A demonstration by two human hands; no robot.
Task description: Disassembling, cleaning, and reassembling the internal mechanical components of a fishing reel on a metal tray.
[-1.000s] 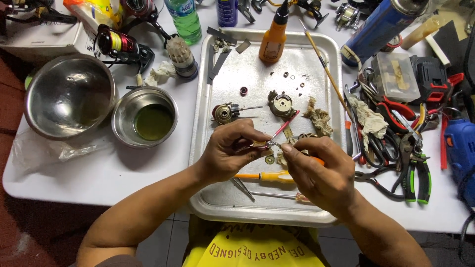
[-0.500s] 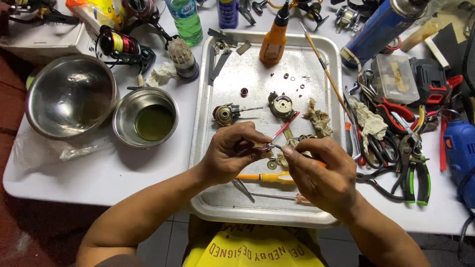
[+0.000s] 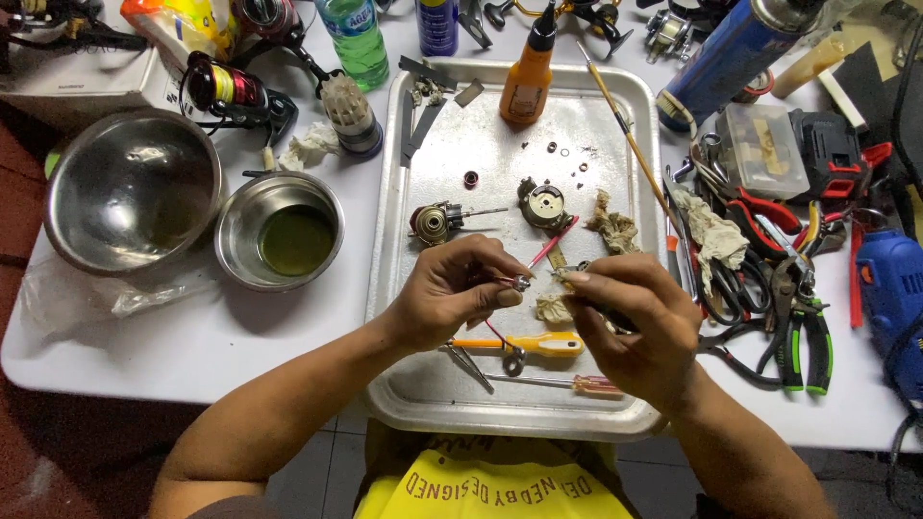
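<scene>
Two hands meet over the metal tray (image 3: 404, 192). The left hand (image 3: 452, 293) pinches a tiny round part (image 3: 520, 283). The right hand (image 3: 635, 327) grips a thin tool (image 3: 569, 272) just beside it.

The left hand (image 3: 452, 293) and right hand (image 3: 635, 327) are bare, with no gloves or rings. Both arms are bare too, no sleeves showing. Near the bottom is a yellow shirt (image 3: 495, 485) with dark letters.

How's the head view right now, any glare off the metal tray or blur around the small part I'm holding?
Head view: evenly lit from above and mostly sharp. The metal tray shows soft sheen, no blown-out glare; the large steel bowl carries brighter reflections. The small part pinched by the left hand is slightly soft and too small to read. The right hand casts only faint shadow. Straight table edges bow a little near the corners.
</scene>
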